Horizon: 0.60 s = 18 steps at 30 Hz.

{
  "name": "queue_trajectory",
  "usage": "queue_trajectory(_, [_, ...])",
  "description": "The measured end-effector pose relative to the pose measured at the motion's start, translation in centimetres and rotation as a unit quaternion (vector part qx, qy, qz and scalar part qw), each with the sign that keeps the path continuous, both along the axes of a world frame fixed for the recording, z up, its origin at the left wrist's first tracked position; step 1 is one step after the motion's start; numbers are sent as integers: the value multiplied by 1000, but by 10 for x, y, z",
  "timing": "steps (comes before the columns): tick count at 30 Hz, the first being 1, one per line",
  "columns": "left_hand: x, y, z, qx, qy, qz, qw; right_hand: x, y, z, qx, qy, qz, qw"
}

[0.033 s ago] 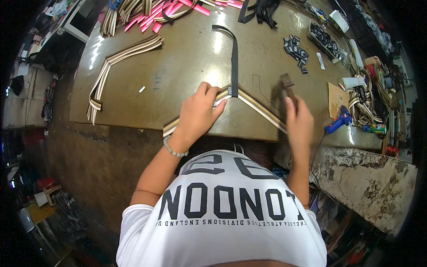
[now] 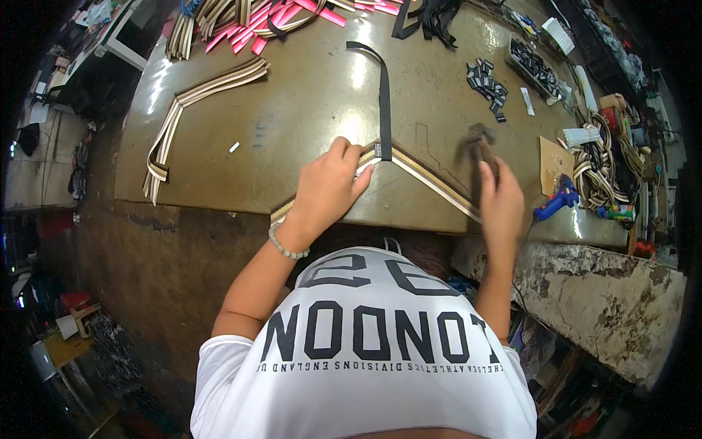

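Observation:
My left hand is closed over a brown, gold and white striped strap, gripping it just left of its bend. The strap lies at the table's near edge, its two arms slanting down from the bend. A black strap overlaps it there and runs away from me, its far end curling left. In my right hand, closed and slightly blurred, is a dark brown tool that looks like a hammer. Its blurred head is above the table, right of the black strap. The striped strap's right end passes beside my right hand.
Bent striped straps lie at left. Pink strips and black straps are heaped at the far side. Small black pieces lie near a filled tray. A blue glue gun rests by cardboard at right.
My right hand has shifted slightly right with the hammer-like tool, whose head has also moved a little right and nearer. My left hand and the straps have barely moved.

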<state>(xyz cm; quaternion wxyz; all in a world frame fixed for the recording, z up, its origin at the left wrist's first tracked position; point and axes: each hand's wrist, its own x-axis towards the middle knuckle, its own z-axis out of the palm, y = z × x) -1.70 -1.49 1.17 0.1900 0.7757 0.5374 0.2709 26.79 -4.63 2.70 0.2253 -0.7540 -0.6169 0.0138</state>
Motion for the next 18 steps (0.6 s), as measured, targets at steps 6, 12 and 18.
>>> queue_trajectory(6, [4,2,24,-40,-158,-75,984,19,22,-8,-7,-47,93,995])
queue_trajectory(12, [32,-3,11,-193,-455,38,869,-64,55,3,-196,747,244,586])
queue_trajectory(18, [39,-18,4,64,-153,-16,986,-82,81,14,-208,539,219,786])
